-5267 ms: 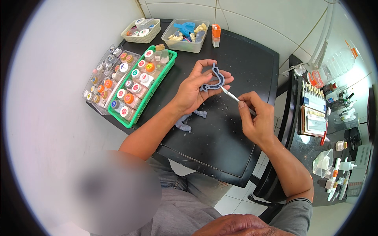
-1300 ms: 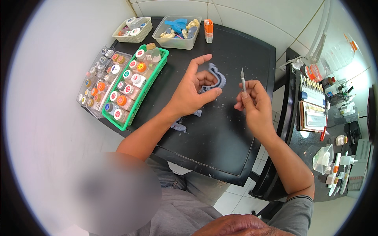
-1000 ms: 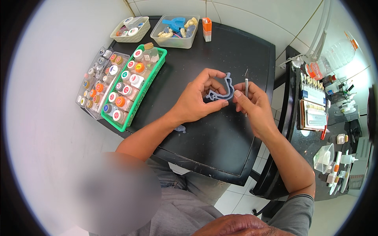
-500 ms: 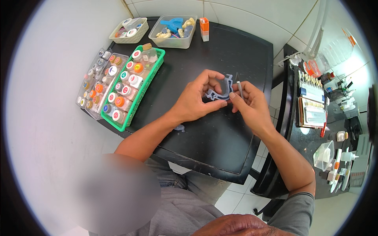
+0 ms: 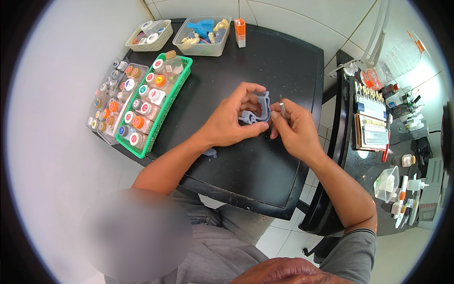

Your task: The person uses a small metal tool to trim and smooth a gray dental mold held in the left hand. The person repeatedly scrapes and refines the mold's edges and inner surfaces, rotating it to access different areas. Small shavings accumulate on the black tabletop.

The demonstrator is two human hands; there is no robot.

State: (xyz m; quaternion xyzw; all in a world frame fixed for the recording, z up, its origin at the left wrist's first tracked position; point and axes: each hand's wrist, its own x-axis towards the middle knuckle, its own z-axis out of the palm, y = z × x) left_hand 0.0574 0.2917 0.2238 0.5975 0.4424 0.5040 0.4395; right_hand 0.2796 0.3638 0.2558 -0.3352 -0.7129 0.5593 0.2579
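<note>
My left hand (image 5: 224, 124) is closed round one side of a grey-blue, U-shaped dental model (image 5: 266, 105) with open gaps in its frame, thumb below and fingers above. Close by on the right, my right hand (image 5: 300, 132) pinches a slim metal tool (image 5: 283, 110), its narrow end pointing up and away. The right fingertips are at the model's right side; whether they touch it I cannot tell. Under my left forearm, a small grey-blue piece (image 5: 211, 153) lies on the black table (image 5: 246, 175).
To the left stand a green basket (image 5: 163, 125) of capped jars and a clear case (image 5: 106, 116) of small bottles. At the back are a cream basket (image 5: 151, 46), a clear tub (image 5: 201, 49) of dental casts and an orange-white box (image 5: 240, 34). Shade guides (image 5: 373, 130) lie on the right counter.
Both hands and the dental model have shifted slightly left in view. The model has turned in my left hand, and the metal tool has tilted.
</note>
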